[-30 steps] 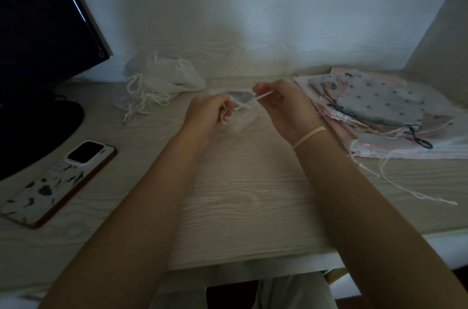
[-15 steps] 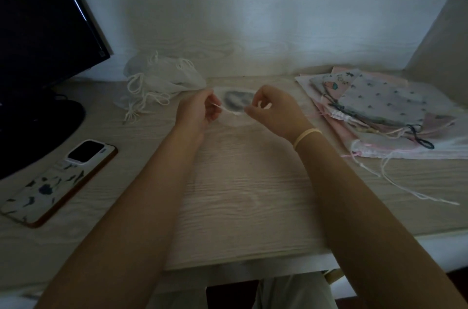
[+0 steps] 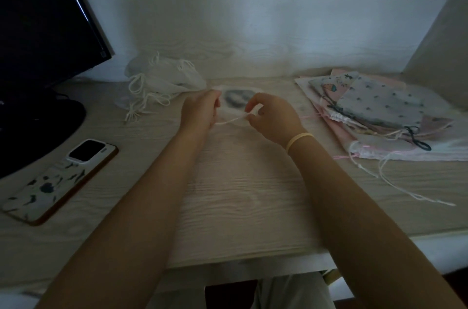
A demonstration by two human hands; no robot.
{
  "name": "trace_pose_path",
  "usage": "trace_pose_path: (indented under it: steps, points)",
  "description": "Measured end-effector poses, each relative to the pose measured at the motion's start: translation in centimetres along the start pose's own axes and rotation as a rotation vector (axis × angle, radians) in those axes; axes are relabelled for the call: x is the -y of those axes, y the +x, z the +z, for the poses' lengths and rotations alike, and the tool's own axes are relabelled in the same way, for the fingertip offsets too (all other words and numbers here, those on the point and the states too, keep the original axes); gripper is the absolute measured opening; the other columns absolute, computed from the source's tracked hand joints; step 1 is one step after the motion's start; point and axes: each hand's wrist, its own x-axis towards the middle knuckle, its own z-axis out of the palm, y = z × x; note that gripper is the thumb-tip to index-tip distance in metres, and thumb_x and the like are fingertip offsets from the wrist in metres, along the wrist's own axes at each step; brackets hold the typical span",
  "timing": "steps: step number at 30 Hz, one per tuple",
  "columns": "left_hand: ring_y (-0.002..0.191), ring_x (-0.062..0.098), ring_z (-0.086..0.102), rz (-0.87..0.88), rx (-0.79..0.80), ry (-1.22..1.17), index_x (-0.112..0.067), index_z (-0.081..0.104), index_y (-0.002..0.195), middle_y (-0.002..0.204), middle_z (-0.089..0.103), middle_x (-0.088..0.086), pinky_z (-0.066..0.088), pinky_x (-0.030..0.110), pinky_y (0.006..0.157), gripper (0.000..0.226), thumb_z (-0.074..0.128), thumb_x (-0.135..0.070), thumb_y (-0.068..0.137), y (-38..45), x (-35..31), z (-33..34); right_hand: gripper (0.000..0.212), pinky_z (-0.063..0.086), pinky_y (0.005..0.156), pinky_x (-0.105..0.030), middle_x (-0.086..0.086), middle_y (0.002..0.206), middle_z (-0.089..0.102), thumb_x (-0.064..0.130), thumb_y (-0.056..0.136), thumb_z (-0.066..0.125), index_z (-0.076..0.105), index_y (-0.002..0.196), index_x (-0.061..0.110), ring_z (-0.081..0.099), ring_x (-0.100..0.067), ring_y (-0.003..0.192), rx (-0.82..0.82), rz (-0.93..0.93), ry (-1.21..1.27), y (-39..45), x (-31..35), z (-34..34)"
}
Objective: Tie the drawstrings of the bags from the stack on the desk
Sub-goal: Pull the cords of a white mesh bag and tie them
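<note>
A small pale bag (image 3: 236, 102) with a grey print lies flat on the desk at the middle back. Its thin pale drawstring (image 3: 231, 120) runs between my two hands just in front of it. My left hand (image 3: 200, 111) grips one end with curled fingers. My right hand (image 3: 272, 116) pinches the other end between thumb and fingertips. A stack of patterned bags (image 3: 385, 106), grey and pink, lies at the right with loose strings trailing toward the desk's front. A heap of white bags (image 3: 164, 78) with looped cords sits at the back left.
A dark monitor (image 3: 43, 19) on its round base fills the left. A phone (image 3: 58, 179) in a patterned case lies at the front left. The wooden desk (image 3: 240, 194) ends at a front edge near my forearms. A wall panel rises at the right.
My hands lowered toward the desk and drew apart, and the drawstring now stretches between them. The printed bag lies flatter behind them.
</note>
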Motion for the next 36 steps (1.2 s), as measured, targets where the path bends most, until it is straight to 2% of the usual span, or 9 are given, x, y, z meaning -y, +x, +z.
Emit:
trace_pose_path:
  steps: [5,10,13,18,21,25,28,31,36]
  points:
    - [0.055,0.022,0.054,0.09,-0.158,0.294,-0.009,0.058,0.059,0.046,0.054,-0.003,0.045,0.034,0.061,0.039,0.052,-0.042,0.08,0.3,0.4,-0.4,0.02,0.044,0.084,-0.027,-0.004,0.11,0.067,0.029,0.086,0.062,0.069,0.104,0.023,0.061,-0.02,0.103,0.015,0.131,-0.076,0.5,-1.8,-0.3]
    - [0.089,0.025,0.064,0.165,-0.012,0.741,-0.015,0.072,0.08,0.083,0.071,0.002,0.047,0.034,0.087,0.037,0.049,-0.045,0.079,-0.1,1.0,0.2,0.017,0.04,0.075,-0.023,-0.007,0.096,0.071,0.031,0.084,0.068,0.075,0.092,0.017,0.062,-0.02,0.093,0.021,0.044,0.004,0.5,-0.8,-0.1]
    - [0.094,0.026,0.06,0.237,0.051,0.935,-0.016,0.069,0.076,0.091,0.07,0.007,0.035,0.033,0.086,0.042,0.043,-0.045,0.092,-0.7,0.4,0.8,0.017,0.041,0.073,-0.024,-0.007,0.09,0.07,0.031,0.084,0.069,0.075,0.092,0.017,0.062,-0.019,0.088,-0.011,-0.002,0.033,0.3,-0.2,0.1]
    - [0.075,0.016,0.064,0.219,0.099,0.669,-0.015,0.066,0.072,0.071,0.07,-0.002,0.046,0.03,0.069,0.041,0.052,-0.048,0.089,-0.8,0.6,0.8,0.014,0.038,0.068,-0.022,-0.001,0.079,0.065,0.03,0.081,0.07,0.076,0.088,0.019,0.056,-0.012,0.075,-0.116,0.007,0.121,0.3,-0.3,0.2]
    - [0.067,0.013,0.062,0.22,0.093,0.679,-0.021,0.058,0.07,0.064,0.065,-0.005,0.043,0.028,0.063,0.035,0.055,-0.053,0.085,-0.9,0.4,1.0,0.013,0.037,0.067,-0.023,0.002,0.073,0.059,0.03,0.081,0.071,0.075,0.086,0.018,0.053,-0.011,0.073,-0.144,0.015,0.143,0.3,-0.2,0.2]
    - [0.05,0.016,0.058,0.204,0.213,0.706,-0.018,0.064,0.068,0.041,0.054,-0.008,0.048,0.029,0.061,0.048,0.046,-0.056,0.091,-1.3,-0.1,0.7,0.012,0.038,0.066,-0.024,0.0,0.073,0.059,0.029,0.082,0.069,0.074,0.086,0.019,0.054,-0.013,0.073,-0.172,0.026,0.131,0.4,-0.3,0.2]
    - [0.067,0.019,0.062,0.209,0.27,0.86,-0.017,0.071,0.071,0.06,0.064,-0.006,0.049,0.031,0.073,0.065,0.033,-0.065,0.093,-1.7,-0.2,0.8,0.01,0.035,0.063,-0.024,0.002,0.07,0.057,0.029,0.083,0.068,0.073,0.085,0.02,0.052,-0.011,0.069,-0.21,0.059,0.128,0.5,-0.4,0.1]
    - [0.08,0.023,0.063,0.24,0.188,0.939,-0.016,0.074,0.077,0.082,0.069,0.003,0.05,0.034,0.081,0.069,0.029,-0.067,0.093,-1.6,-0.2,0.8,0.009,0.038,0.062,-0.026,0.003,0.069,0.056,0.027,0.082,0.068,0.072,0.083,0.019,0.052,-0.012,0.068,-0.27,0.094,0.142,0.6,-0.6,0.0]
    - [0.078,0.018,0.068,0.144,0.258,0.555,-0.016,0.076,0.074,0.073,0.072,-0.003,0.05,0.029,0.083,0.052,0.042,-0.048,0.097,-1.8,-0.3,1.3,0.009,0.035,0.062,-0.023,0.001,0.07,0.059,0.029,0.082,0.07,0.073,0.083,0.02,0.052,-0.012,0.067,-0.232,0.03,0.151,0.5,-0.4,0.3]
